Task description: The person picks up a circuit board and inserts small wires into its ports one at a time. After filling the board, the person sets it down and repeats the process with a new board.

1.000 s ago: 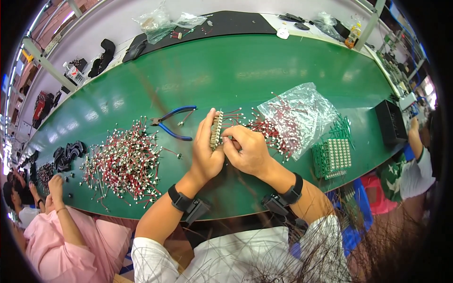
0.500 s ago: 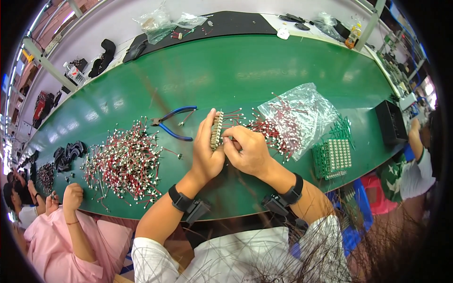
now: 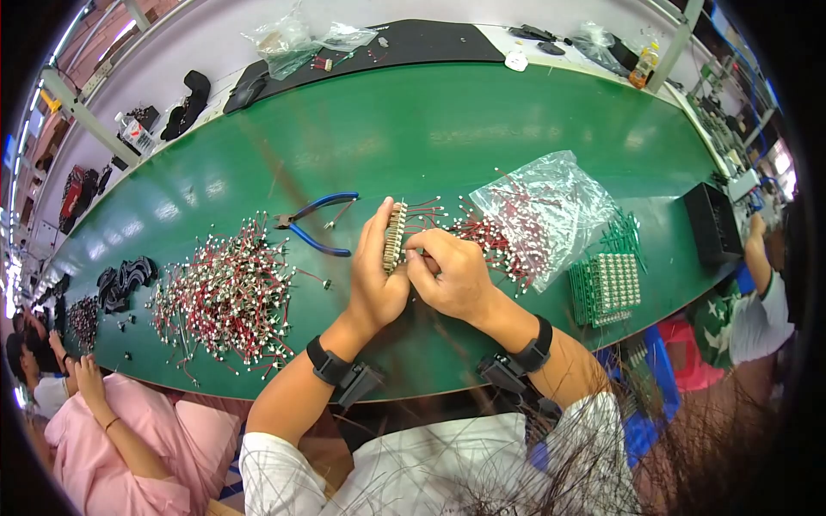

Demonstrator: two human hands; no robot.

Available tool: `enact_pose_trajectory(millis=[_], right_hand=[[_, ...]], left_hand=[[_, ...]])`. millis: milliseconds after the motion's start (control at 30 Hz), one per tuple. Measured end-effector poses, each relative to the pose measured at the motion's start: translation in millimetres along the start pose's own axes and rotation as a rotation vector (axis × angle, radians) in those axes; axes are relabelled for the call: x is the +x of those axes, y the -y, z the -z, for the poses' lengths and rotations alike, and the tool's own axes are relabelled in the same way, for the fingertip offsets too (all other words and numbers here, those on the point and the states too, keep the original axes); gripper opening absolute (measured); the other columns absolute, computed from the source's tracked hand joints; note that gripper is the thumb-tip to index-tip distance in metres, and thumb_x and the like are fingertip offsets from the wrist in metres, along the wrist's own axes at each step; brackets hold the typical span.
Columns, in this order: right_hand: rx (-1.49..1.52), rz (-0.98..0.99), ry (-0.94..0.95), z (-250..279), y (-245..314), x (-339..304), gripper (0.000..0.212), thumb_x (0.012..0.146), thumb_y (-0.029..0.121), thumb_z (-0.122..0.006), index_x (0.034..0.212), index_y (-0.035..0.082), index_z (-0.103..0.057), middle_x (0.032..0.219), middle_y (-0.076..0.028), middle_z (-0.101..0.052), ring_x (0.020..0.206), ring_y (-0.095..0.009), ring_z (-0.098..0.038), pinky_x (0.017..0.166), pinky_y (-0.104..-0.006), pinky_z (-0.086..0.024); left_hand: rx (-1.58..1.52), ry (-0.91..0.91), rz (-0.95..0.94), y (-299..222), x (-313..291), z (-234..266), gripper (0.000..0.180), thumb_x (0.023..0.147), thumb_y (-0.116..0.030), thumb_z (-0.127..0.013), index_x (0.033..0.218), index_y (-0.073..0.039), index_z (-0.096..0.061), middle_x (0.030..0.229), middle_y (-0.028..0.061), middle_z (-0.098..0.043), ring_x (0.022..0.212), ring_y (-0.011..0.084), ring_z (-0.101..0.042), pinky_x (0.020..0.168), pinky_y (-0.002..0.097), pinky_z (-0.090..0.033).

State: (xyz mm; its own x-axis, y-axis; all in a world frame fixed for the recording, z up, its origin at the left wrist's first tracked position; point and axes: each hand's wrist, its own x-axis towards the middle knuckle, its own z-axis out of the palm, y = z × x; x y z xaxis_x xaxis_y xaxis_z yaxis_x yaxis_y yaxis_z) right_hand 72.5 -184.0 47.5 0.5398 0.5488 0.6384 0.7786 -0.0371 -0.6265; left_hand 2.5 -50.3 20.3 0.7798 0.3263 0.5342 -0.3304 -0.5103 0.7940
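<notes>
The left grip [image 3: 377, 273] is holding a narrow, ridged strip [image 3: 395, 236], stood on edge along the inner side of its straightened fingers. The right grip [image 3: 454, 271] is narrow, fingers curled in, with thumb and forefinger near the close end of the strip; whether anything is pinched between them I cannot tell, as the fingers hide it. Red wires [image 3: 425, 203] with pale ends reach out just right of the strip, beyond the right grip; whether they are joined to it is unclear

Right of the right grip, a loose heap of wires [image 3: 497, 241] lies partly under a clear plastic bag [image 3: 575, 202]. Farther right sit a stack of boards [image 3: 607, 288] and, just behind it, a bunch of green sticks [image 3: 628, 236], with a black box [image 3: 714, 225] well beyond

Left of the left grip, pliers [image 3: 323, 203] with blue handles lie open on the green tabletop [image 3: 413, 129]. Farther left spreads a bigger pile of wired parts [image 3: 228, 301], and well past that is a co-worker's hand [image 3: 89, 378] at the near edge
</notes>
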Motion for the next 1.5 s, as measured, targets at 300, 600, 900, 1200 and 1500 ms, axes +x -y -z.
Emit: enact_pose_trajectory(millis=[300,600,900,1200,1500], right_hand=[[-0.004,0.004,0.000,0.2,0.0,0.8,0.008,0.083,0.005,-0.066,0.090,0.005,-0.063,0.077,-0.012,-0.065,0.061,-0.029,-0.065,0.053,-0.0373,-0.051],[0.008,0.000,-0.005,0.2,1.8,0.8,0.007,0.083,0.005,-0.066,0.089,0.005,-0.063,0.075,-0.011,-0.064,0.061,-0.029,-0.065,0.052,-0.0376,-0.051],[0.006,0.008,-0.007,-1.8,-0.3,1.4,0.007,0.083,0.005,-0.066,0.090,0.005,-0.063,0.074,-0.011,-0.064,0.060,-0.028,-0.064,0.052,-0.0373,-0.051],[0.001,0.003,-0.007,-0.4,0.5,0.1,0.008,0.083,0.005,-0.066,0.090,0.005,-0.063,0.076,-0.011,-0.064,0.060,-0.028,-0.065,0.052,-0.0373,-0.051],[0.006,0.001,0.002,-0.6,-0.4,0.2,0.008,0.083,0.005,-0.066,0.091,0.005,-0.063,0.076,-0.011,-0.064,0.061,-0.028,-0.066,0.052,-0.0374,-0.051]], left_hand=[[-0.010,0.008,-0.002,0.2,0.6,0.3,0.066,0.082,0.006,-0.056,0.146,0.008,-0.039,0.137,0.0275,-0.052,0.126,0.0387,-0.055,0.107,0.0410,-0.043],[-0.004,0.008,0.012,-1.9,0.0,0.7,0.067,0.082,0.006,-0.055,0.147,0.007,-0.039,0.137,0.0267,-0.052,0.126,0.0381,-0.054,0.107,0.0410,-0.042],[0.003,0.013,0.012,-1.2,1.0,1.9,0.068,0.082,0.006,-0.056,0.147,0.007,-0.039,0.137,0.0266,-0.052,0.126,0.0380,-0.054,0.107,0.0410,-0.042],[0.012,0.016,0.011,-2.7,0.4,0.7,0.067,0.082,0.005,-0.056,0.147,0.007,-0.039,0.136,0.0270,-0.053,0.126,0.0386,-0.055,0.107,0.0413,-0.042],[0.005,0.014,0.016,-1.2,0.0,0.3,0.066,0.082,0.006,-0.056,0.146,0.007,-0.039,0.136,0.0268,-0.053,0.125,0.0381,-0.055,0.106,0.0411,-0.043]])
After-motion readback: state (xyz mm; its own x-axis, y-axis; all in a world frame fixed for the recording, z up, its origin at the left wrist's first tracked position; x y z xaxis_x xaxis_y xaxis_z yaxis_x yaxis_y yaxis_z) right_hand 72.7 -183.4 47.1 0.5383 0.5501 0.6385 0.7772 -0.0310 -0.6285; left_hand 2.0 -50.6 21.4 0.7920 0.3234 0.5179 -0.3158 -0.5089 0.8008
